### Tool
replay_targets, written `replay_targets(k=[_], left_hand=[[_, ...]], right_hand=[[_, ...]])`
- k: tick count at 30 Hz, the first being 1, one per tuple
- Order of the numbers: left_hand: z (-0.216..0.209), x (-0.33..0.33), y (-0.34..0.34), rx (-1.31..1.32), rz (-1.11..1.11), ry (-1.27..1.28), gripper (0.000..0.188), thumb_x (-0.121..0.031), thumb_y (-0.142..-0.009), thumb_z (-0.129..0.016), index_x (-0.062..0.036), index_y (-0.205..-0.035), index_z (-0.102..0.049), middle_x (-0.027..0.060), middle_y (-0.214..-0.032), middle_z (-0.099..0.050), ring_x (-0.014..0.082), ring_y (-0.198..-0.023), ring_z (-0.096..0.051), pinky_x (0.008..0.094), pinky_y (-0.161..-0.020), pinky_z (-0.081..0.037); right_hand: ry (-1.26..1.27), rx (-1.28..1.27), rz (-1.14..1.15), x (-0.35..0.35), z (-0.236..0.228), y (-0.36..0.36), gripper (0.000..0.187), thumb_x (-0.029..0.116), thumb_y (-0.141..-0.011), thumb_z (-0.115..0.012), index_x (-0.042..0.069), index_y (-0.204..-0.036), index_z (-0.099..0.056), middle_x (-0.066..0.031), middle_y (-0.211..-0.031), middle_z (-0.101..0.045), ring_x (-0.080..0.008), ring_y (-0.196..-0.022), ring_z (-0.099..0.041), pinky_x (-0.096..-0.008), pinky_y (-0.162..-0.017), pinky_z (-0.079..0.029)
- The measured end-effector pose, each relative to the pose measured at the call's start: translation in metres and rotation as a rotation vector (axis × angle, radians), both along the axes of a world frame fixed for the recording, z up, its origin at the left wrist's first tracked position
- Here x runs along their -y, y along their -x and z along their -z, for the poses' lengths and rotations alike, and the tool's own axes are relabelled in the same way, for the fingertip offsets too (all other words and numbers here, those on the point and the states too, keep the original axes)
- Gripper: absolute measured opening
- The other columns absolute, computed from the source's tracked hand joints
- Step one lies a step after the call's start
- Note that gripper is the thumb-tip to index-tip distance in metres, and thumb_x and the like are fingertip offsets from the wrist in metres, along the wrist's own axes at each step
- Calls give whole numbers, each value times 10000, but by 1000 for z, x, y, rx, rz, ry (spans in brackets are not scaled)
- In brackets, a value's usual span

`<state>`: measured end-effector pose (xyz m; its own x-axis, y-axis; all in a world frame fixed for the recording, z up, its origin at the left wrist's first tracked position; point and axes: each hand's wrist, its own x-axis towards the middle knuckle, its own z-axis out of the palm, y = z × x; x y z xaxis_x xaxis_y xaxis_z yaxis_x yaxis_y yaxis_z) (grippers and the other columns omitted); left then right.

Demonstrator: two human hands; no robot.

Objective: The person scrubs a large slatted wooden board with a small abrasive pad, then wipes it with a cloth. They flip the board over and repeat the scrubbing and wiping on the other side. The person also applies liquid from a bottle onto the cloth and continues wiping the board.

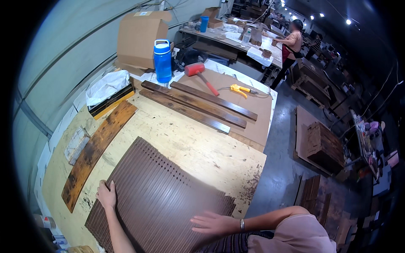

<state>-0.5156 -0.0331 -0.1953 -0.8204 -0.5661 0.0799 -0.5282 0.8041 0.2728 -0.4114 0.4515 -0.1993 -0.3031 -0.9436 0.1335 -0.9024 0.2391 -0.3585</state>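
A wide mat of many thin dark brown wooden slats [160, 194] lies side by side on the plywood workbench [198, 147] in front of me. My left hand [106, 195] rests flat on the mat's left edge, fingers close together. My right hand [213, 222] lies flat on the slats near the mat's right lower edge, fingers spread, a bracelet on the wrist. Neither hand holds anything.
A stained plank [98, 145] lies left of the mat. Three long dark boards [198, 105] lie farther back, with a red mallet [200, 74], a yellow tool [239, 89], a blue bottle [163, 61] and a cardboard box [141, 36]. Another person [291, 46] works at a far table. Wooden crates [322, 145] stand on the floor right.
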Motion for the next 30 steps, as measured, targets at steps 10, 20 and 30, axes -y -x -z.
replay_targets(k=[10, 20, 30], left_hand=[[-12, -8, -11, -51, 24, 102, 483, -490, -926, -632, -58, -1139, -673, 158, -1060, -698, 337, -1041, -641, 502, -960, -436], [-10, -7, -13, -31, 4, 46, 520, -507, -929, -621, -56, -1183, -672, 112, -1144, -686, 279, -1120, -602, 466, -1029, -373], [5, 5, -24, -338, 45, -45, 430, -339, -927, -673, -28, -1224, -658, 166, -1231, -665, 339, -1216, -571, 470, -1096, -375]], right_hand=[[92, 450, 113, 40, -60, 105, 895, 336, -747, -843, 108, -1510, -435, -238, -1617, -276, -417, -1494, -269, -560, -1202, -243], [241, 254, 390, 210, -13, 300, 770, 298, -812, -774, 4, -1455, -468, -275, -1581, -337, -415, -1456, -342, -441, -1211, -291], [231, 1065, 383, 225, 3, 338, 689, 162, -933, -678, 120, -1560, -394, -101, -1667, -279, -246, -1538, -244, -334, -1237, -213]])
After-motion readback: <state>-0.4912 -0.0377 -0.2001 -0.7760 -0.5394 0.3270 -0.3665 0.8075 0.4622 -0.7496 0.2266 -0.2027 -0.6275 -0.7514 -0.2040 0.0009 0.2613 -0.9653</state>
